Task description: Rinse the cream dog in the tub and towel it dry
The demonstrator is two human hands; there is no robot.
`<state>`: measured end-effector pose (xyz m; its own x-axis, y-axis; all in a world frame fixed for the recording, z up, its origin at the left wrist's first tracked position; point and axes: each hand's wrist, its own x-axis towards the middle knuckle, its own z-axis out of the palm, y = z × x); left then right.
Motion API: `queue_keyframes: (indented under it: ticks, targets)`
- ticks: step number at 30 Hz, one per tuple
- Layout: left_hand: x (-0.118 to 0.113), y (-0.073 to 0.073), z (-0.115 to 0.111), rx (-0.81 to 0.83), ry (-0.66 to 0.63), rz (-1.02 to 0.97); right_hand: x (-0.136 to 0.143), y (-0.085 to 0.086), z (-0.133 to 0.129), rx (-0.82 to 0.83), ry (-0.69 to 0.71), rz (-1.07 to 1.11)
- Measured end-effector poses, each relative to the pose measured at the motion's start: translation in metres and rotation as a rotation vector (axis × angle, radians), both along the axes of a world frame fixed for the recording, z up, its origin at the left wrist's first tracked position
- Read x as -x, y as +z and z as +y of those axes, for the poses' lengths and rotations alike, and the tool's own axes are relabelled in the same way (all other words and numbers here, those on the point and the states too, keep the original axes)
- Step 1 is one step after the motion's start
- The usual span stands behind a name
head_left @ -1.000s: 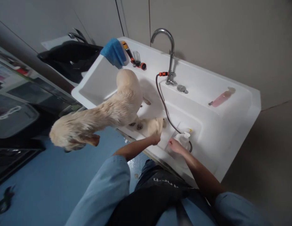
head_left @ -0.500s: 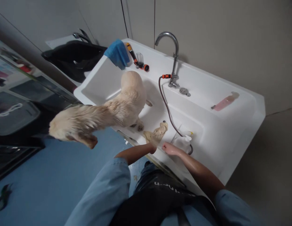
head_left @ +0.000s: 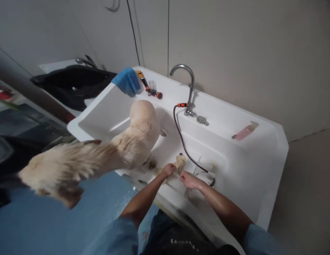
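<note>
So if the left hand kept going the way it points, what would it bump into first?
Probably the twisted beige cloth. The left hand already grips its near end and points up along it into the tub. Past the cloth runs the dark hose, though depth is hard to judge.

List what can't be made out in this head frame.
- Dog's head: motion-blurred.
- Left hand: fist on the twisted beige cloth; fingers hidden.
- Right hand: what its fingers touch is too small.
- White bottle: partly behind the right hand.
- Pink item: too small to identify.
</note>
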<state>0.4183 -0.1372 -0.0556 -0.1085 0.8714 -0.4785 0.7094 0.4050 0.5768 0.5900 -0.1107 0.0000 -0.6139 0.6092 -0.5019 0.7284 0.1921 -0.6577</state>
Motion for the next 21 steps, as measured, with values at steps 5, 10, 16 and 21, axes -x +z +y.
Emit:
queue_keyframes:
  ticks: [5, 10, 16, 21]
  targets:
    - [0.027, 0.037, -0.015, -0.384, 0.200, -0.285, 0.018, 0.005, 0.097, 0.072, -0.342, -0.064]
    - [0.047, 0.040, -0.052, -0.375, 0.453, -0.256, 0.072, 0.037, 0.236, -0.130, -0.586, 0.068]
    - [0.047, 0.027, -0.071, -0.268, 0.431, -0.228, 0.119, 0.065, 0.312, -0.232, -0.519, 0.190]
    - [0.016, 0.063, -0.051, -0.351, 0.393, -0.213, 0.089, -0.017, 0.180, -0.381, 0.201, 0.020]
